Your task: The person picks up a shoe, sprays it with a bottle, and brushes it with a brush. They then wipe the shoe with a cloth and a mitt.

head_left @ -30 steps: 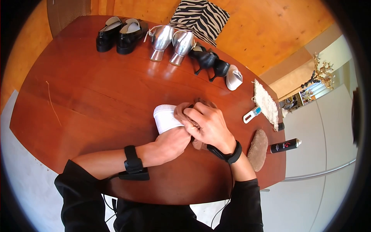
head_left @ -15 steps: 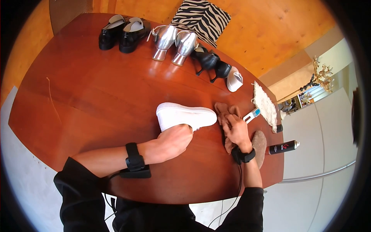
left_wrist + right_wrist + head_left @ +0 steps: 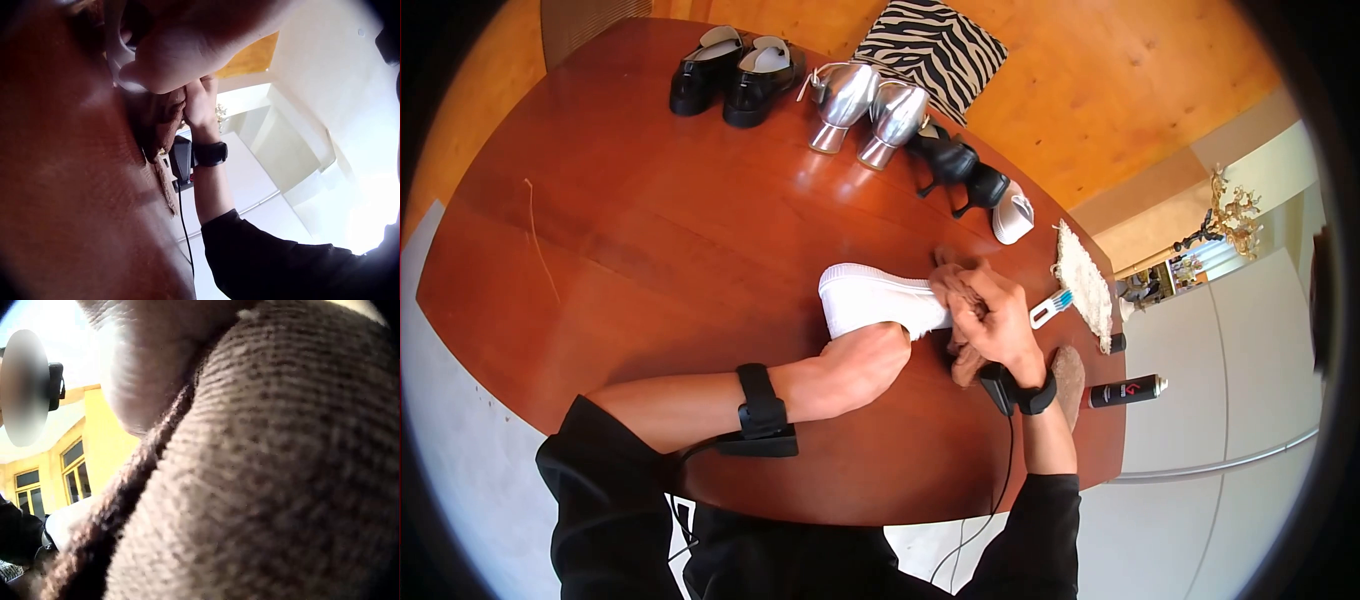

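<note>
My left hand (image 3: 862, 372) holds a white sneaker (image 3: 862, 302) tipped on its side, its ribbed sole edge facing away from me. The fingers of that hand are hidden in the shoe's opening. In my right hand (image 3: 1000, 318) is a bunched brown cloth (image 3: 966, 366), gripped over the sneaker's toe, which it covers in the head view. Ribbed fabric of the cloth (image 3: 281, 462) fills most of the right wrist view. The left wrist view shows my right hand (image 3: 200, 107) and the cloth (image 3: 167, 128) just beyond the shoe.
Along the table's far edge stand black loafers (image 3: 760, 85), silver heels (image 3: 845, 95), black heels (image 3: 945, 165) and another white shoe (image 3: 1013, 214). To the right lie a blue-bristled brush (image 3: 1052, 308), a shaggy white cloth (image 3: 1084, 285), a brown fuzzy pad (image 3: 1068, 378) and a black spray can (image 3: 1122, 391).
The cloth in my right hand went from over the sneaker's middle to the right, past the toe, then back left over the toe. My left hand keeps its hold on the shoe.
</note>
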